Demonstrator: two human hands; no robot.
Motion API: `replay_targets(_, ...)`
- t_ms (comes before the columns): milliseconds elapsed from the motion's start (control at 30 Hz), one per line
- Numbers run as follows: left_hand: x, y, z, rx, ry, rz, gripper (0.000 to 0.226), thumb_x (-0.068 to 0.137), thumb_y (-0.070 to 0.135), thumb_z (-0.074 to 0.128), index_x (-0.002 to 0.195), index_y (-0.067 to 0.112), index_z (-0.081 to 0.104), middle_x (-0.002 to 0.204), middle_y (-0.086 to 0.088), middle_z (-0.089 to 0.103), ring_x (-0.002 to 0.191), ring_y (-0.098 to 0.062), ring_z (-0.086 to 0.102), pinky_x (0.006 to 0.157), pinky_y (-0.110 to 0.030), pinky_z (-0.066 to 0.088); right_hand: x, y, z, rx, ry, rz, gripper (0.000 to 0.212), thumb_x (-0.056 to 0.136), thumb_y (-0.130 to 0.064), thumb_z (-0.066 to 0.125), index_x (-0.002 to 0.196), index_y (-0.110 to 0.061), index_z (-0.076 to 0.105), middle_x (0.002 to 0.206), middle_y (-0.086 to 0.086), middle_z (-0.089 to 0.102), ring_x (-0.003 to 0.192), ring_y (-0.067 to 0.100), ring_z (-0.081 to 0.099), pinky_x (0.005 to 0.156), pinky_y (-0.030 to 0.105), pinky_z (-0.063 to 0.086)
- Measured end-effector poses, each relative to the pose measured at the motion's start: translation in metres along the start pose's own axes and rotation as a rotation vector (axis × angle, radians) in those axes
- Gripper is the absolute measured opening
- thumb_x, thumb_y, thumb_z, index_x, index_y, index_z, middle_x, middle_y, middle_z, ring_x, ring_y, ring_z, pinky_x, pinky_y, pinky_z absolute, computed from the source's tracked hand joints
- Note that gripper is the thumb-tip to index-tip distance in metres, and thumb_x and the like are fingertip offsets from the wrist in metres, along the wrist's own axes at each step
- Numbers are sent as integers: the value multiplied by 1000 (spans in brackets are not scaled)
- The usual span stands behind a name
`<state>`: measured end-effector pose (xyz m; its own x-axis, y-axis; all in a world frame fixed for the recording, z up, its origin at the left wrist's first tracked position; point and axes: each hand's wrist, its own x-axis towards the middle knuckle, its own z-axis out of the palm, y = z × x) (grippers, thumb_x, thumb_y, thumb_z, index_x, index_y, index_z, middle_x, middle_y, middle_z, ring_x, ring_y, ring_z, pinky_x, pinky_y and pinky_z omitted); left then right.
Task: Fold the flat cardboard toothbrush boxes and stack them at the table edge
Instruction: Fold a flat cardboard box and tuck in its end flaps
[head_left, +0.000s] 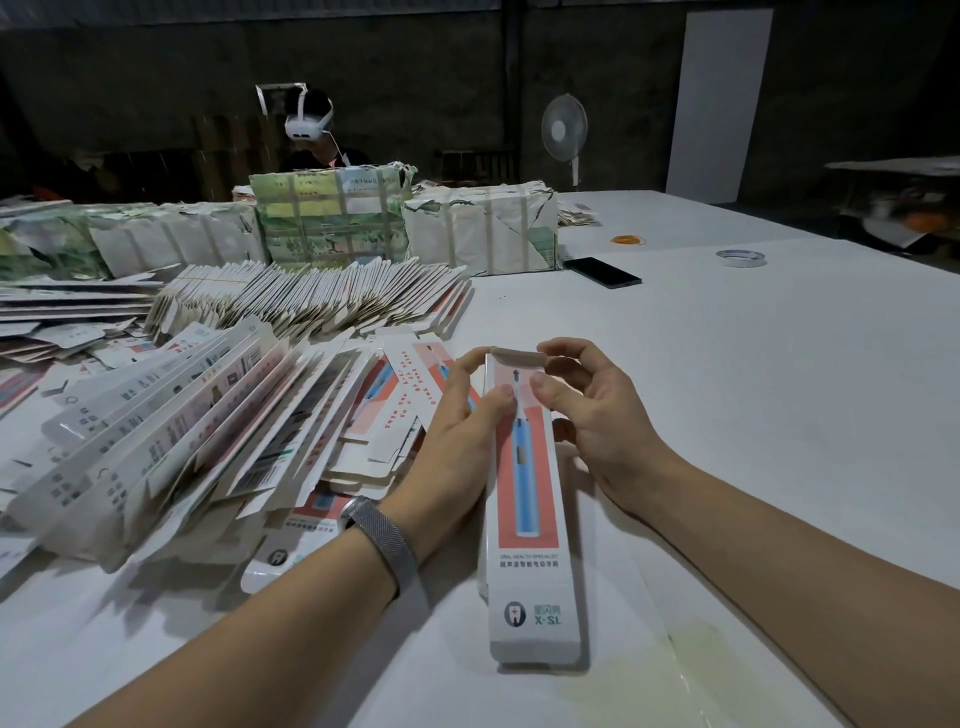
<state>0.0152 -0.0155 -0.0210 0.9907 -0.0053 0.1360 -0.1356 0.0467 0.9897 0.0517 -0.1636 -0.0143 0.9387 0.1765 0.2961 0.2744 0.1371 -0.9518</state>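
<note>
Both hands hold one toothbrush box (530, 499) at its far end: the left hand (462, 421) grips the left side with thumb on the printed face, and the right hand (587, 410) pinches the right side, fingers curled over the half-closed end flap (517, 357). The box's long axis runs straight away from the person, near end resting on the white surface (753, 389), so closing that flap probably means pressing down and inward at the far end. The unfolded flat boxes (171, 415) lie heaped just to the left, nearer the left hand.
</note>
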Motion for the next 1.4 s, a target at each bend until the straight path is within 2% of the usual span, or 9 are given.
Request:
replay_targets(100, 0, -2, 0, -30, -3, 16, 32, 103, 36, 54, 131, 47, 44, 83, 2, 75, 75, -21, 76, 64, -30, 59, 0, 1, 0, -8, -7, 0, 14, 99, -17, 60, 104, -31, 61, 95, -11, 70, 87, 23, 72, 80, 54, 58)
replay_targets(233, -1, -2, -1, -54, -4, 20, 32, 101, 36, 59, 129, 44, 45, 88, 0, 75, 78, -25, 76, 64, -31, 60, -2, 2, -1, -5, -27, 14, 14, 100, -18, 57, 107, -29, 62, 99, -8, 72, 83, 20, 74, 68, 35, 62)
replay_targets(467, -3, 1, -2, -63, -17, -3, 26, 102, 34, 58, 122, 45, 47, 86, 0, 75, 75, -23, 76, 62, -30, 59, -3, -2, 0, -44, -8, 19, 13, 98, -18, 60, 104, -30, 63, 106, -2, 71, 95, 33, 71, 88, 61, 54)
replay_targets(633, -3, -1, -1, -73, -4, 29, 22, 102, 29, 58, 116, 44, 49, 85, -1, 74, 72, -20, 75, 60, -28, 58, -3, -3, 1, 10, -1, 54, 14, 97, -16, 62, 105, -27, 64, 111, 6, 70, 90, 29, 69, 86, 60, 53)
replay_targets(767, -1, -2, 0, -62, -4, 23, 28, 99, 35, 61, 123, 42, 48, 104, -16, 71, 77, -24, 75, 64, -32, 59, -3, -4, 0, 29, 5, 54, 12, 94, -15, 65, 102, -24, 65, 102, 0, 69, 91, 27, 66, 89, 65, 49)
replay_targets(867, -1, -1, 1, -61, -14, 21, 43, 86, 42, 61, 127, 39, 46, 107, -19, 70, 79, -26, 75, 67, -35, 59, -3, -4, 0, 51, -4, 48, 11, 94, -14, 65, 101, -23, 64, 99, -2, 68, 90, 27, 65, 83, 57, 50)
replay_targets(1033, -2, -1, -2, -41, -31, 23, 24, 102, 33, 58, 121, 42, 47, 92, -7, 74, 74, -23, 75, 62, -29, 59, -3, -2, -1, 24, -29, 52, 9, 98, -16, 60, 97, -24, 63, 91, -5, 66, 81, 21, 70, 76, 44, 54)
replay_targets(1200, -6, 0, 3, 89, -89, 60, 26, 96, 40, 57, 119, 42, 47, 86, -1, 76, 77, -23, 76, 67, -30, 61, -1, -4, 0, 112, 26, 97, 19, 97, -17, 62, 79, -14, 55, 74, 3, 59, 65, 19, 65, 59, 30, 58)
replay_targets(1400, -7, 0, 4, 191, -103, 63, 35, 86, 54, 53, 120, 48, 45, 98, -5, 74, 86, -22, 76, 83, -42, 63, -1, -2, 0, -6, 93, 104, 15, 94, -12, 63, 83, -5, 56, 79, 13, 63, 64, 28, 66, 63, 35, 60)
